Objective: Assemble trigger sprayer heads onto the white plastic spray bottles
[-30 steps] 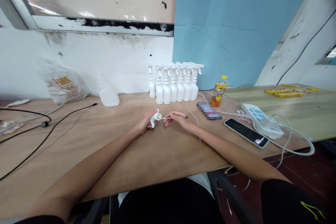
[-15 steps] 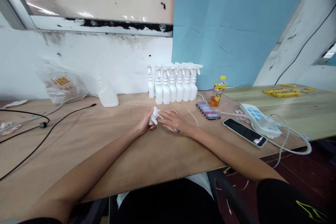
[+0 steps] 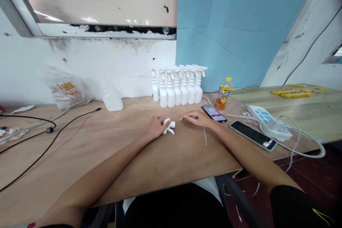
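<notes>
A white spray trigger head point(image 3: 169, 126) is held in the fingers of my left hand point(image 3: 155, 128), low over the wooden table point(image 3: 149, 164). To its right, my right hand point(image 3: 197, 118) is closed round a dark, thin tool point(image 3: 193, 117); a small pale bit shows at its fingertips, too small to name. A thin white tube point(image 3: 205, 136) lies on the table below my right wrist. Behind my hands stand several white spray bottles point(image 3: 184, 91) with trigger heads, and at their left end a bottle without one point(image 3: 155, 87).
Another white bottle point(image 3: 113, 100) and a plastic bag point(image 3: 68, 91) are by the wall at left. A black cable point(image 3: 57, 133) crosses the left side. At right are a lit phone point(image 3: 213, 113), a dark phone point(image 3: 252, 135), a drink bottle point(image 3: 223, 93) and a power strip point(image 3: 269, 123).
My hands have moved apart, the right one to the right. The trigger head has turned and sits lower in my left hand. The thin tube has shifted. The view has moved slightly.
</notes>
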`<state>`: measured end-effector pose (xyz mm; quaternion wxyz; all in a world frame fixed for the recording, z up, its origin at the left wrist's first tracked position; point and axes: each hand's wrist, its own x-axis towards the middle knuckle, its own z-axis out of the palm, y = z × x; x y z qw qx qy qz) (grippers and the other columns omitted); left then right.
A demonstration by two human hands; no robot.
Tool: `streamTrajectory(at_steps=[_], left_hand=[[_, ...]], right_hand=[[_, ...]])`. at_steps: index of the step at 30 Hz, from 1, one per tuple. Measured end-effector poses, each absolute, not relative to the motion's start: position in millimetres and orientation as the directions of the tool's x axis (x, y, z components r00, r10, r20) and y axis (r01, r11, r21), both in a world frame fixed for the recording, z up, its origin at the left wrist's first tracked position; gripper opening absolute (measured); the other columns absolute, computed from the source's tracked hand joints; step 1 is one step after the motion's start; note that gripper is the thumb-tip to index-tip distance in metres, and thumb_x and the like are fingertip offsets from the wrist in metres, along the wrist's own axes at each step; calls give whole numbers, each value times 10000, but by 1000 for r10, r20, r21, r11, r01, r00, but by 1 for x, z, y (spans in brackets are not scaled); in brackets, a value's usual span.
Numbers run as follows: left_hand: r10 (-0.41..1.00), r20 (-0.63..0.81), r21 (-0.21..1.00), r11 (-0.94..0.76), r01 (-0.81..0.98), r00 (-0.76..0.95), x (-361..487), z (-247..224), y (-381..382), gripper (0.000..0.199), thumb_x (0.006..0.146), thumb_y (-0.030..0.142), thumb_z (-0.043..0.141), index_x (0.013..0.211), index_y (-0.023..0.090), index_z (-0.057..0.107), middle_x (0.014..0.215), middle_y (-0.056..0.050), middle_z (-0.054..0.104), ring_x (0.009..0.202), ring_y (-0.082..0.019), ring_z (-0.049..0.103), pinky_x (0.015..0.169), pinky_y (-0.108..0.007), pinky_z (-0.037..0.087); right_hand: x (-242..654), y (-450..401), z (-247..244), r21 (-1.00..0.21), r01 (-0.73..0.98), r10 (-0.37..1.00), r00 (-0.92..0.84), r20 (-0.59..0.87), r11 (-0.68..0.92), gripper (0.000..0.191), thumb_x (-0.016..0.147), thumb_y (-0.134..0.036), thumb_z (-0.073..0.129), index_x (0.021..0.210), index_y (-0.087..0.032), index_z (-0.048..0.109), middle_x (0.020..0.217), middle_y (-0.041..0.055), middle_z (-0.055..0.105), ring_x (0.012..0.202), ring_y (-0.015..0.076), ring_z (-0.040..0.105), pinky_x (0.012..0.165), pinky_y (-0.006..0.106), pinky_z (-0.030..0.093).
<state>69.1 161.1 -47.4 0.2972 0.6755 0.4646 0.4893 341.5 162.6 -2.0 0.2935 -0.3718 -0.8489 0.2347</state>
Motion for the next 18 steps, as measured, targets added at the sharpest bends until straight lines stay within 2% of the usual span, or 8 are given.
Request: streamTrajectory(at_steps=[3,7,12,15,18], left_hand=[[899,422,790,-429,437,119,80,-53,161,453,700,512,792,496,205,529,924,-118,586,1133,-346,479,897,-374,416],[884,462,710,-421,564,79,87,-52,184,403,809,512,676,576,204,563,884,-91,592,1025,-296,544,945,-397,406],[883,454,715,-283,639,-117,78,-37,252,224,896,370,556,883,164,640,1039,-131,590,1074,-285,542,991,-414,407],[867,463,687,-219,693,-186,72,-29,289,325,883,298,556,1154,126,609,1228,-188,534,1228,-320,468,1072,-447,346],[863,475,638,-206,742,-168,71,-29,311,514,837,254,608,1340,181,531,1443,-190,384,1367,-360,334,1120,-485,288]], right_hand=[[347,166,-3,-544,543,764,-524,377,640,426,963,-497,485,965,-191,781,881,61,766,814,215,670,777,307,472],[352,169,-5,-612,551,824,-396,406,567,535,957,-577,442,864,-162,768,633,32,660,620,173,603,630,270,430],[354,171,-4,-611,560,826,-313,469,559,631,942,-659,404,728,-167,737,546,23,568,547,158,527,562,272,378],[351,171,-1,-629,549,832,-300,466,550,634,938,-667,410,717,-173,739,547,34,584,545,164,537,564,282,384],[349,169,1,-644,543,841,-302,449,539,620,942,-650,426,726,-167,748,542,36,596,540,161,552,565,279,389]])
